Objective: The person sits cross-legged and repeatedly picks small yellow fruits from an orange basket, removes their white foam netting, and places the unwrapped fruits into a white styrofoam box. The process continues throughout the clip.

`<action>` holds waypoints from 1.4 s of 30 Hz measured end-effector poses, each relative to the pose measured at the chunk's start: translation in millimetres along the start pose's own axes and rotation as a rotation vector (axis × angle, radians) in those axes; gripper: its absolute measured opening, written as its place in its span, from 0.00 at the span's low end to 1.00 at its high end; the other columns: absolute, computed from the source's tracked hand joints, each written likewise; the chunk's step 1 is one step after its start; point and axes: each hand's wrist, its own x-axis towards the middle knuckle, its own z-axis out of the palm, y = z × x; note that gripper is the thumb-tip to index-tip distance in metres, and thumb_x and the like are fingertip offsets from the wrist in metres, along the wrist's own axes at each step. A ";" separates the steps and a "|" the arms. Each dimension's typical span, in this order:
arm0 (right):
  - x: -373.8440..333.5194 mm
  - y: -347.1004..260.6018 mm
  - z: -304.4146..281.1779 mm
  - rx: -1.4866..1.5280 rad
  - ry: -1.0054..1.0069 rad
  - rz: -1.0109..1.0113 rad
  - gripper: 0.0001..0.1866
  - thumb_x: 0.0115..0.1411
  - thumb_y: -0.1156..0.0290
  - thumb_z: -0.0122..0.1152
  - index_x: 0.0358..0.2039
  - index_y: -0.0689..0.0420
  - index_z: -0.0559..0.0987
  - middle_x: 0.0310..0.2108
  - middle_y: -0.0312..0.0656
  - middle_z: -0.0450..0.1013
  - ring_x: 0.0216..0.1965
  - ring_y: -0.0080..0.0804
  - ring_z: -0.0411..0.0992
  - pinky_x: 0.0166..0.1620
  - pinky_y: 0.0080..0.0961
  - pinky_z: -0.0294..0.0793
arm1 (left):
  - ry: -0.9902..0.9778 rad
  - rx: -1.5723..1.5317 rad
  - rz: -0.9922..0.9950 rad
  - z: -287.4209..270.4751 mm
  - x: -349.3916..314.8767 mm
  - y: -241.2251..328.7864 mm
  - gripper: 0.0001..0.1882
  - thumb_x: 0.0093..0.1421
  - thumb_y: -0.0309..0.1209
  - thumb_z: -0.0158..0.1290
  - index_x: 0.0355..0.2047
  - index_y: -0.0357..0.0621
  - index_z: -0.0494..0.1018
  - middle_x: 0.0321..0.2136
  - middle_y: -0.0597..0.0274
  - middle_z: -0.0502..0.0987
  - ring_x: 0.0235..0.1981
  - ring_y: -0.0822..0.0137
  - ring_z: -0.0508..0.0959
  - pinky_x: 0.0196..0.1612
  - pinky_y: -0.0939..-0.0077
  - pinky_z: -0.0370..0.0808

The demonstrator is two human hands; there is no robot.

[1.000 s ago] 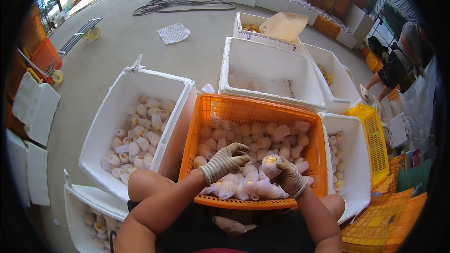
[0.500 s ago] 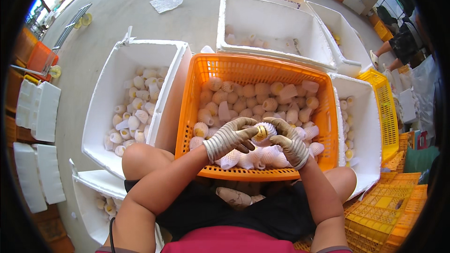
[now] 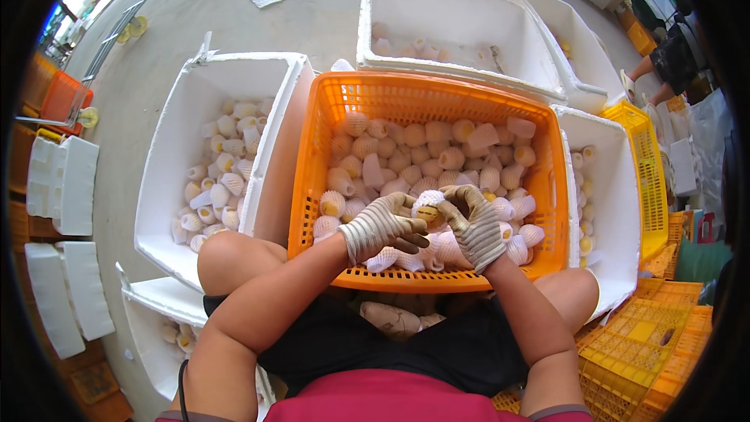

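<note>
A round yellow fruit [image 3: 430, 216], its exact kind unclear, sits between my hands with a white foam net over its far part. Bare yellow skin shows on the near side. My left hand [image 3: 383, 227], in a striped work glove, has its fingers closed round the fruit's left and lower side. From the right, my gloved right hand [image 3: 478, 227] pinches the netted edge with bent fingers. Both hands are above the near part of an orange plastic crate [image 3: 426, 87]. Inside it lie many netted fruits [image 3: 451, 159], some with yellow skin showing.
Left of the crate stands a white foam box [image 3: 269, 141] of netted fruits. Another foam box [image 3: 445, 16] is beyond it, and one [image 3: 617, 211] stands to the right. Yellow crates [image 3: 641, 344] are stacked at lower right. A person's legs [image 3: 660, 78] show at far right.
The fruit has turned in my hands: its bare yellow part now faces nearer me and the foam net lies on the far side. My right fingers have shifted on it. The view has tilted slightly.
</note>
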 end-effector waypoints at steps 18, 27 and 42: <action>0.4 -0.5 -16.1 -0.513 0.057 -0.117 0.06 0.56 0.75 0.62 0.34 0.59 0.75 0.27 0.47 0.74 0.28 0.41 0.73 0.33 0.33 0.73 | 0.208 -0.003 -0.101 -8.7 3.7 -4.0 0.06 0.62 0.25 0.47 0.39 0.40 0.67 0.28 0.47 0.79 0.25 0.57 0.82 0.24 0.67 0.82; -10.1 -23.9 -8.3 -0.085 -0.117 -0.117 0.09 0.53 0.78 0.63 0.35 0.58 0.76 0.27 0.38 0.73 0.28 0.25 0.73 0.34 0.24 0.74 | 0.040 -0.337 -0.148 -7.5 2.2 -6.6 0.12 0.63 0.35 0.48 0.41 0.40 0.67 0.34 0.44 0.78 0.34 0.52 0.83 0.31 0.64 0.83; -26.6 -44.7 3.9 -0.997 -0.526 -1.005 0.12 0.46 0.69 0.59 0.34 0.51 0.77 0.33 0.32 0.73 0.37 0.31 0.72 0.39 0.30 0.74 | -0.143 -0.421 -0.157 -13.8 11.8 -11.6 0.18 0.62 0.44 0.54 0.44 0.43 0.72 0.38 0.60 0.79 0.39 0.64 0.80 0.46 0.67 0.78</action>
